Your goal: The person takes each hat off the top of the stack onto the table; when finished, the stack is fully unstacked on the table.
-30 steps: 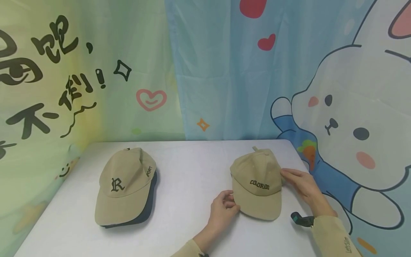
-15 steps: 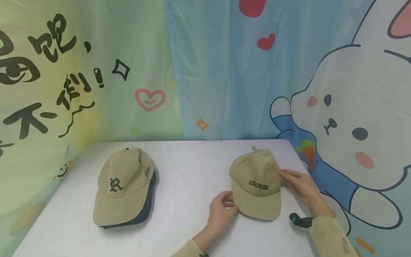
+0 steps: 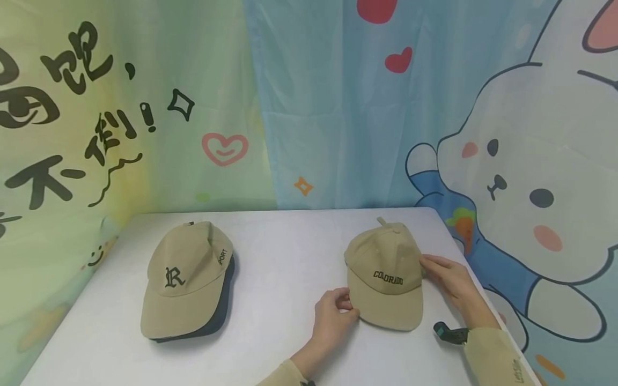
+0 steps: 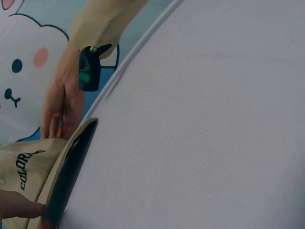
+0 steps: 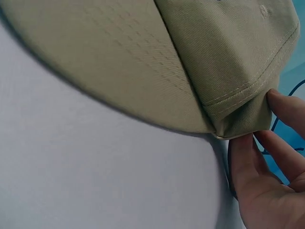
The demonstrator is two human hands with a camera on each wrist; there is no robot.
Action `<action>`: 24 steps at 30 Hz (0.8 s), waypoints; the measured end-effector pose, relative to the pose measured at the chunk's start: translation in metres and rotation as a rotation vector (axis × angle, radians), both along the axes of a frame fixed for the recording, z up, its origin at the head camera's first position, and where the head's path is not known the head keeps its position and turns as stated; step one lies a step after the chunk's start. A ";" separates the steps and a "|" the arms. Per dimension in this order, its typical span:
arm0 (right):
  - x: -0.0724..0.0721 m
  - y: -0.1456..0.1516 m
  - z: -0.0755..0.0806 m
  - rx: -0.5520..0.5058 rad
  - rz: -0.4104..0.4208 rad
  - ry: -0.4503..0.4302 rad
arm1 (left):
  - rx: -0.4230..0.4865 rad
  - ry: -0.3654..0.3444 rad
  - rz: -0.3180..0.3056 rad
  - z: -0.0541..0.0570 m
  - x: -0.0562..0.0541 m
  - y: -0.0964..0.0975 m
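A khaki baseball cap [image 3: 386,254] lettered COLORADO sits on the right part of the white table, brim toward me. Its brim edge is pinched at the left corner by my left hand [image 3: 330,319]; the left wrist view shows a fingertip [image 4: 29,207] on the brim [image 4: 71,162] and its dark underside. On the cap's other side my right hand [image 3: 451,281] grips the lower rim of the crown. In the right wrist view its thumb [image 5: 286,106] lies against the outside of the crown [image 5: 228,52], while other fingers go under the rim, their tips hidden.
Another khaki cap [image 3: 188,279] with an R on its front lies at the left of the table [image 3: 275,279], over a dark blue brim [image 3: 223,308]. A printed curtain [image 3: 309,107] hangs behind the table. A dark wrist device [image 3: 450,333] is at the right cuff.
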State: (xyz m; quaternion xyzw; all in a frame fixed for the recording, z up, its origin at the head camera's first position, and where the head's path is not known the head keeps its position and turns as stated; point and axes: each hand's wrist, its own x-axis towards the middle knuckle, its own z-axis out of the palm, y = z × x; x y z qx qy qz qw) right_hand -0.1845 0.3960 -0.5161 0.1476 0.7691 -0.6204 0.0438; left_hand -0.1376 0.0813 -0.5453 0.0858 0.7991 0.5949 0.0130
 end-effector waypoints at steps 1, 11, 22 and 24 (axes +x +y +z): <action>0.000 0.000 -0.001 -0.009 -0.003 0.004 | -0.003 -0.003 0.001 0.000 0.000 0.000; 0.002 -0.002 -0.009 -0.118 -0.025 0.020 | -0.017 0.012 0.024 0.000 0.000 -0.001; 0.006 -0.006 -0.017 -0.176 -0.088 0.038 | -0.026 0.078 0.025 -0.005 0.005 0.002; 0.009 -0.005 -0.018 -0.190 -0.093 0.039 | -0.026 0.063 0.011 -0.005 0.006 0.002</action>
